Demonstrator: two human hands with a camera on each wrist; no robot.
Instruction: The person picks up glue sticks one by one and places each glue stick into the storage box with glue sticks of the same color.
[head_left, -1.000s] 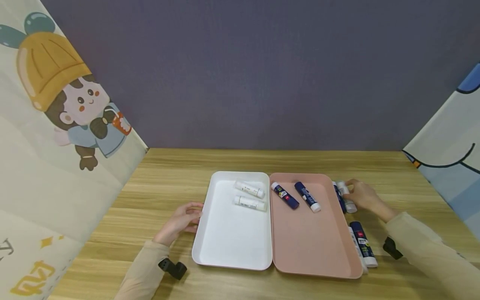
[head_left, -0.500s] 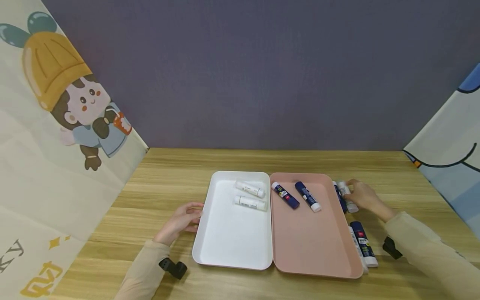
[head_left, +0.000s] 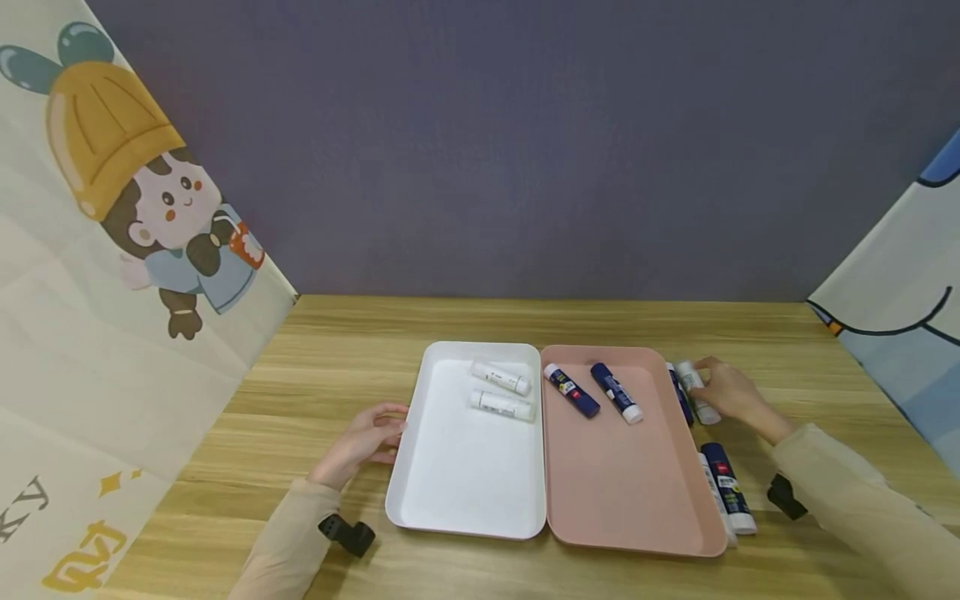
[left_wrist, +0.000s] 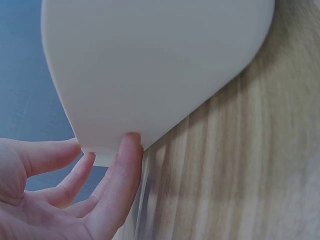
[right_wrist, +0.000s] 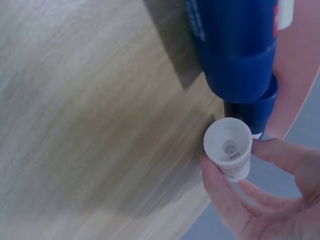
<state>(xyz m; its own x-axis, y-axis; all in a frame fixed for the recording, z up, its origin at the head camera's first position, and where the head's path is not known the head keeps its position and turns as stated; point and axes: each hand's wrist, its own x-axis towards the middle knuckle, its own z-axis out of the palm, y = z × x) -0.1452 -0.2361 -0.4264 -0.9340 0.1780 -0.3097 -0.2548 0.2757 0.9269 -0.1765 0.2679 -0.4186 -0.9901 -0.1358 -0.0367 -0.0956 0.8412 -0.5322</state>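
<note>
A wood-grain table [head_left: 337, 358] bears a white rectangular tray [head_left: 465, 475], touched by the loosely spread left hand [head_left: 362, 443], and a salmon-pink rectangular tray [head_left: 622, 487]. Right of this, past an intervening navy cylindrical glue stick [head_left: 678, 393], the right hand [head_left: 732, 395] pinches a translucent white cylindrical glue stick [head_left: 687, 375], long axis slanting, near end angled rightward.

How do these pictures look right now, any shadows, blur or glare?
Head view: fairly even light, the white tray bright, print on the clear tubes too small to read; left wrist view: the tray looks greyish, the table soft towards the right edge; right wrist view: shadows on the table beside the blue tube and white tube, paler upper left.
</note>
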